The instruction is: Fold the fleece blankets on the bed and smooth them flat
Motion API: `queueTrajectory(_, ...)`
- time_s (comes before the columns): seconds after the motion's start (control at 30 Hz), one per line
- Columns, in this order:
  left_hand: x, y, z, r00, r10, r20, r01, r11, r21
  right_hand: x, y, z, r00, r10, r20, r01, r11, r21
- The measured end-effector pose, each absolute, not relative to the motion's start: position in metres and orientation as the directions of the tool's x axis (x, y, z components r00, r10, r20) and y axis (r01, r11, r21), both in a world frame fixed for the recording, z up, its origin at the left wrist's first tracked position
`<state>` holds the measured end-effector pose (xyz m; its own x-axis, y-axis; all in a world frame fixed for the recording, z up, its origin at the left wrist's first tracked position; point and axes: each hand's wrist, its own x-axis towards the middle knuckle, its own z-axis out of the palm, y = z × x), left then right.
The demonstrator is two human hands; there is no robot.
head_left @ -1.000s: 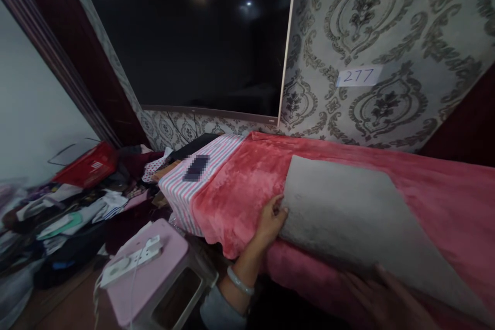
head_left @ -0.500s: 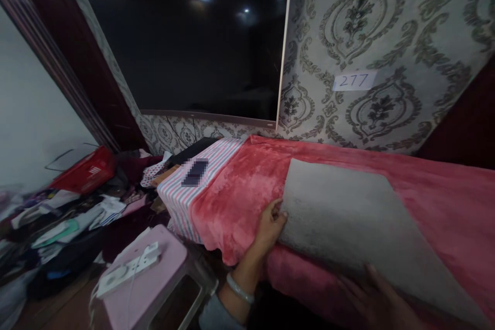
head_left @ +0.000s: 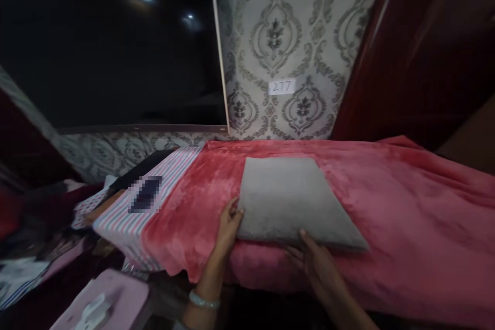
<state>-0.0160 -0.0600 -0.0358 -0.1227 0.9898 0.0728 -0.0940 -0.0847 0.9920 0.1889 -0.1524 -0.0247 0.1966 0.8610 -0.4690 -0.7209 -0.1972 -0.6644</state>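
Observation:
A flat, four-sided grey cushion cover point(head_left: 286, 196), or a thin cushion, lies on a red plush blanket point(head_left: 193, 201). At its left edge is my left hand point(head_left: 231, 219), with thumb and fingers closed on the border near the front corner; a pale bangle point(head_left: 203, 300) circles that wrist. My right hand point(head_left: 315, 258) is at the near edge, its thumb on top and its other fingers below the rim, partly in shadow. The grey piece's surface looks smooth, slightly darker along the front.
A striped cloth point(head_left: 119, 216) with a blurred dark object point(head_left: 146, 193) on it borders the blanket at left. A pink stool point(head_left: 127, 289) carries a white power strip point(head_left: 95, 312). Garments point(head_left: 23, 278) are heaped at left. A large television point(head_left: 116, 62) hangs behind.
The view has swung to the right, so the blanket, grey piece and both hands appear further left. Both hands stay at the same edges of the grey piece.

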Motion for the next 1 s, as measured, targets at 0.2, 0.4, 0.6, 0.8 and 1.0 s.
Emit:
queueTrajectory(0.2,-0.015,-0.061,-0.025,-0.137,0.989,0.05,-0.075,-0.061,0.995,0.188,-0.15,-0.021,0.196,0.876,-0.44,-0.712,-0.181,-0.678)
queueTrajectory(0.4,-0.015,-0.06,-0.027,-0.15,0.988,0.045,-0.074,-0.057,0.996,0.19,-0.151,-0.023,0.163,0.886,-0.434,-0.718,-0.195,-0.668)
queueTrajectory(0.6,-0.012,-0.059,-0.026,-0.141,0.987,0.071,-0.037,-0.077,0.996,0.193,-0.154,-0.014,0.169,0.871,-0.461,-0.701,-0.222,-0.677)
queueTrajectory(0.8,-0.008,-0.058,-0.027,-0.13,0.988,0.086,-0.008,-0.088,0.996,0.199,-0.156,-0.006,0.131,0.858,-0.497,-0.666,-0.295,-0.685)
queueTrajectory(1.0,-0.011,-0.058,-0.027,-0.127,0.981,0.143,0.134,-0.126,0.983,0.206,-0.155,-0.01,0.057,0.85,-0.524,-0.593,-0.394,-0.703)
